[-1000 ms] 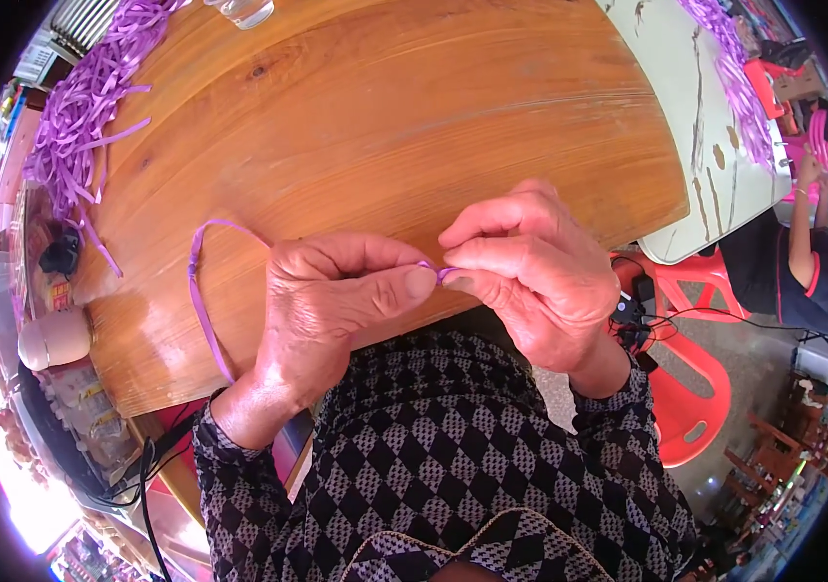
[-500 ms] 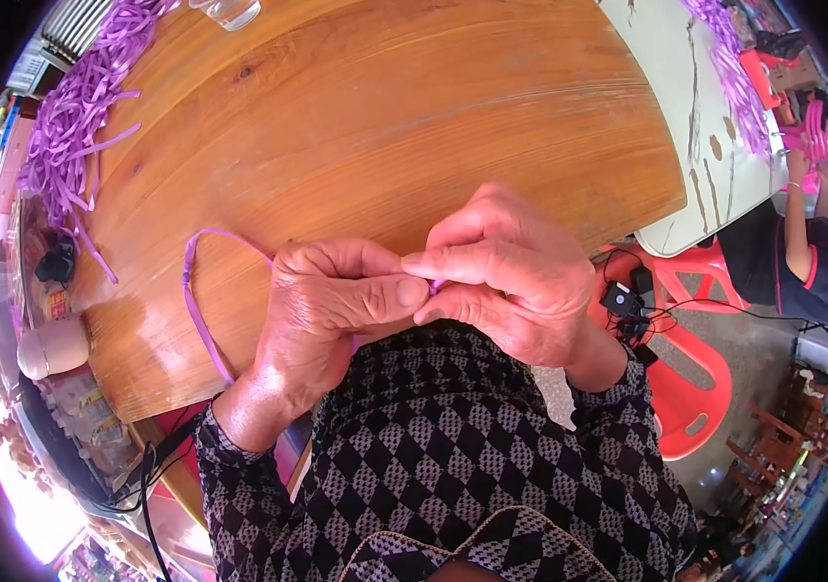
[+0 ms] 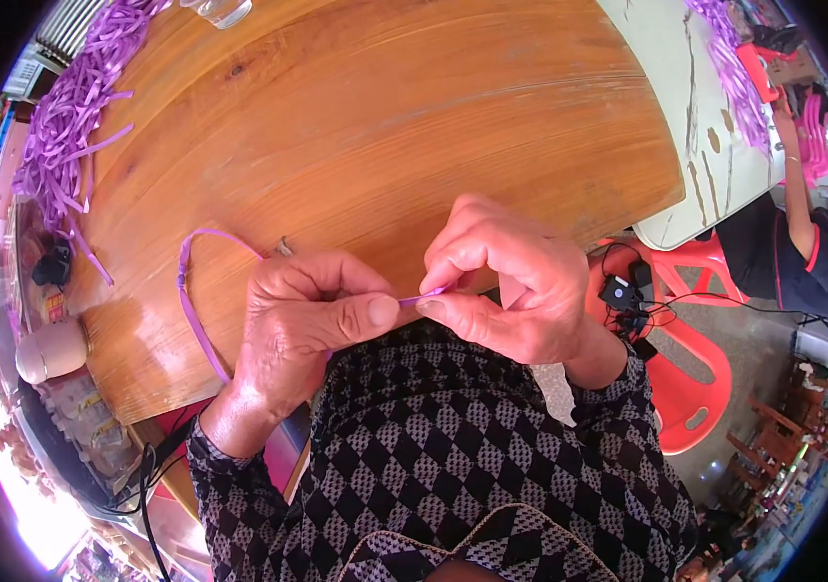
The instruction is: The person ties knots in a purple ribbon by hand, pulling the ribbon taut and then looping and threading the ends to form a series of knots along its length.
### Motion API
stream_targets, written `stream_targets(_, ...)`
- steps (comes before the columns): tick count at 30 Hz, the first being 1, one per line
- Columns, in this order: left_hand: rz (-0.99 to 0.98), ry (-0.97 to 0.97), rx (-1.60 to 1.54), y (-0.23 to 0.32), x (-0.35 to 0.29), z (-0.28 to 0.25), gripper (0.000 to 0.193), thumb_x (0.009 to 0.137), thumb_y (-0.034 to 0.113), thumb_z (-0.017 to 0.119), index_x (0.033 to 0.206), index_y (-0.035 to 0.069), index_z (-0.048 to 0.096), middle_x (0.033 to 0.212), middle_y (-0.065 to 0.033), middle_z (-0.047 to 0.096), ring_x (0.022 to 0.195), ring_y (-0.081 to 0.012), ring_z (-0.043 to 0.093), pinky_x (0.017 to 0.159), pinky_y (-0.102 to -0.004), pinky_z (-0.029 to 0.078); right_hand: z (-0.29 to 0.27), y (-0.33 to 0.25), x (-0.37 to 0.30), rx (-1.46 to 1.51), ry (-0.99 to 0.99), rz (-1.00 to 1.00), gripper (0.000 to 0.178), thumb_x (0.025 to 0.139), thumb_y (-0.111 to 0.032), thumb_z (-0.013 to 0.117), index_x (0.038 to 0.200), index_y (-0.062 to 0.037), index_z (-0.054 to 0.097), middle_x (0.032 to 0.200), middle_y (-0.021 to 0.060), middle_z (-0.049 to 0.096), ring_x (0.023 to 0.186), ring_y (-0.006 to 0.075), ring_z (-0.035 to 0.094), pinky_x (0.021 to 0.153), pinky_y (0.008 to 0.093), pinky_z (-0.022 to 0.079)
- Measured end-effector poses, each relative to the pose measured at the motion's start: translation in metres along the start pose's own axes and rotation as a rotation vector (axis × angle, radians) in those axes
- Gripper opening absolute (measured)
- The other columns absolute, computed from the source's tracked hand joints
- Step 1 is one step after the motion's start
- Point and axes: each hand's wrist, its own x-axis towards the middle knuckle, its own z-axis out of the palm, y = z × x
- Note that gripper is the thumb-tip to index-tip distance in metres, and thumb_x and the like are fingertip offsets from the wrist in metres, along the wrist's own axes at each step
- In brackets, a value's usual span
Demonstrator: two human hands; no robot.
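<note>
purple ribbon [image 3: 185,299] | narrow | curved across wooden tabletop [image 3: 414,107] | short straight stretch between fingers [image 3: 361,315]

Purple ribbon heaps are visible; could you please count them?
2: one purple ribbon heap along the wooden table at left, another heap along the white table at right; others may be hidden.

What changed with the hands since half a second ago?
The left hand moved left and toward the body, opening a gap from the right hand. A bit of purple ribbon now shows between them. Both hands still pinch it; the ribbon pile stayed put.
</note>
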Motion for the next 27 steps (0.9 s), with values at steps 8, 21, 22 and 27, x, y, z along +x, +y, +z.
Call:
stream_targets(8, 0.405, 0.016, 0.453, 0.002, -0.001, 0.011, 0.018, 0.080, 0.011, 0.065, 0.087, -0.005, 0.062, 0.080, -0.0063, 0.060, 0.075, -0.0098, 0.055, 0.061, -0.0215, 0.043, 0.003, -0.001, 0.001, -0.015, 0.030, 0.049, 0.016, 0.066, -0.002, 0.074, 0.079, -0.0020, 0.065, 0.077, 0.0076, 0.058, 0.067, 0.0150, 0.051, 0.056, 0.0257, 0.038)
stream_targets(21, -0.143, -0.004, -0.151, 0.003, 0.010, 0.009, 0.016, 0.079, 0.011, 0.067, 0.082, -0.003, 0.063, 0.067, -0.0052, 0.061, 0.052, -0.0055, 0.049, 0.044, -0.0181, 0.036, 0.008, -0.005, -0.007, 0.125, 0.110, 0.194, 0.019, 0.069, -0.001, 0.071, 0.087, 0.0012, 0.065, 0.083, 0.0077, 0.058, 0.071, 0.0120, 0.053, 0.060, 0.0238, 0.044)
stream_targets(22, -0.143, -0.004, -0.151, 0.002, 0.010, 0.009, 0.016, 0.079, 0.011, 0.067, 0.082, -0.003, 0.063, 0.067, -0.0052, 0.061, 0.052, -0.0055, 0.049, 0.044, -0.0181, 0.036, 0.006, -0.003, -0.006, 0.104, 0.102, 0.181, 0.018, 0.070, -0.001, 0.071, 0.087, 0.0019, 0.065, 0.082, 0.0083, 0.058, 0.070, 0.0129, 0.054, 0.059, 0.0240, 0.043)
stream_targets(27, -0.014, 0.075, -0.009, 0.002, 0.005, 0.015, 0.014, 0.079, 0.010, 0.067, 0.082, -0.003, 0.064, 0.070, -0.0028, 0.062, 0.058, -0.0045, 0.052, 0.050, -0.0165, 0.039, 0.002, -0.001, -0.003, -0.064, 0.070, 0.046, 0.016, 0.071, -0.001, 0.070, 0.086, 0.0026, 0.065, 0.078, 0.0094, 0.060, 0.066, 0.0146, 0.054, 0.054, 0.0244, 0.041)
